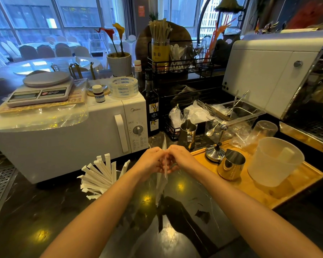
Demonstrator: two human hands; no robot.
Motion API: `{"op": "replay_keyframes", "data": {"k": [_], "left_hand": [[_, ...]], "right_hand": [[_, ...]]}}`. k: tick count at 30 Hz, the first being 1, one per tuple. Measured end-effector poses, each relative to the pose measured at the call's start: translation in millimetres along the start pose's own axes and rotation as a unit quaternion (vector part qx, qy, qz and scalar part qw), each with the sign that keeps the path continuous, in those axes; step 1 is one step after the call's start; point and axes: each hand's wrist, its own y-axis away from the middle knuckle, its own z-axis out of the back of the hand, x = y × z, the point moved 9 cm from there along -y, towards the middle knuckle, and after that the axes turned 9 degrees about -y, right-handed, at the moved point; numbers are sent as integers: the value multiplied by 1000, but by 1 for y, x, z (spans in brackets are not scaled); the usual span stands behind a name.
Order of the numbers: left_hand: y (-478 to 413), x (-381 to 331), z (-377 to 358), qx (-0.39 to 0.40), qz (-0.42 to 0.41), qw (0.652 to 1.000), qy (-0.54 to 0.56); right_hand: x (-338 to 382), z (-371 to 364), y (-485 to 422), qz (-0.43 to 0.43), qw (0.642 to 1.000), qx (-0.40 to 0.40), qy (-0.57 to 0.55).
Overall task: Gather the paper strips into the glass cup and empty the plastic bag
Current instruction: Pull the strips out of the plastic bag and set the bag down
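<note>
Both hands are meeting mid-frame above the dark glossy tabletop (203, 216): left hand (151, 161) & right hand (181, 159) are each pinching the thin clear plastic bag (161, 181) btwn them, fingers curled, grip clenched on the bag's upper part. Bag is hanging down twd the tabletop, narrow & crumpled; its top edge is poking up past the knuckles. Can't tell if anything is inside it. Paper strips (99, 174) are fanning out in a bunch just left of the left wrist, in front of the white microwave (78, 135); the glass cup holding them is mostly hidden under the strips, can't make out its rim. To the right, a wooden tray (254, 183) is carrying a gold metal pitcher (231, 165) & a frosted plastic jug (274, 162). A kitchen scale (41, 88) & tape roll (123, 86) are sitting on top of the microwave, w/ a dark bottle (153, 107) just beside it.
</note>
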Motion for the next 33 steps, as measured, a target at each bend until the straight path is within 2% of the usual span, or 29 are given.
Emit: {"op": "replay_keyframes", "data": {"k": [3,7,13,21,33], "left_hand": [[1,-1,-4,21,-6,1000,-3],[3,-4,-8,30,-13,998,-47],[4,-4,-8,21,-15,999,-19],[5,-8,-5,-4,-46,999,23],[8,-5,-10,-21,-60,997,48]], "right_hand": [[-6,3,-3,-7,1000,-20,-19],[-8,7,-4,8,999,-39,15],[-8,10,-7,24,998,-50,13],[-8,3,-6,23,997,-33,-73],[-13,4,-4,17,992,-25,-119]]}}
